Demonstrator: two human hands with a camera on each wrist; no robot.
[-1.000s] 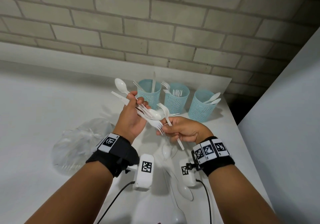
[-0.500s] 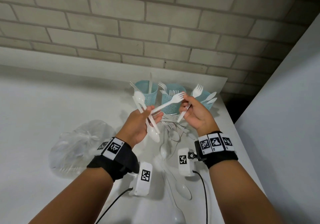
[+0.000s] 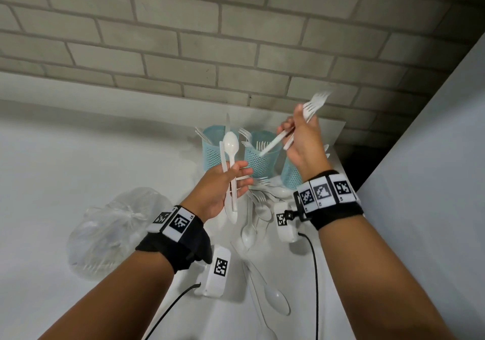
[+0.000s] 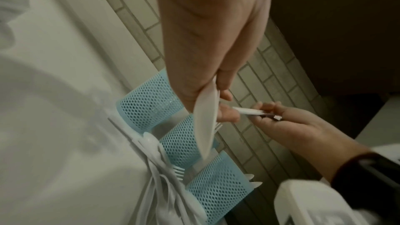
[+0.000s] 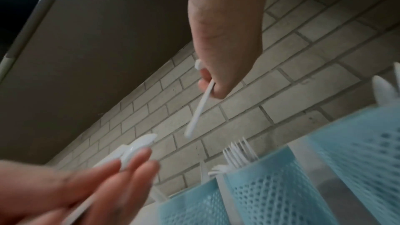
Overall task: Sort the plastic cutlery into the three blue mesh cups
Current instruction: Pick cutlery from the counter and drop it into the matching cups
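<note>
Three blue mesh cups stand in a row by the brick wall: the left cup [image 3: 215, 153] holds knives, the middle cup [image 3: 258, 161] forks, the right cup [image 3: 290, 175] spoons. My left hand [image 3: 242, 175] grips a small bunch of white cutlery upright in front of the left cup, with a spoon [image 3: 231, 144] and a knife [image 3: 223, 158] showing. My right hand [image 3: 292, 128] is raised above the middle and right cups and grips two white forks [image 3: 315, 103], tines up, handles slanting down toward the middle cup. The right wrist view shows one fork handle [image 5: 198, 110] above the forks [image 5: 238, 150] in the middle cup.
Loose forks and spoons [image 3: 259, 200] lie on the white table [image 3: 78, 169] before the cups, and more spoons [image 3: 275, 300] lie nearer me. A crumpled clear plastic bag [image 3: 112, 234] sits at the left. A grey panel [image 3: 433, 182] bounds the right side.
My right hand has taken a second fork from my left hand's bunch and risen up and right above the cups. My left hand has stayed near the left cup with the remaining cutlery.
</note>
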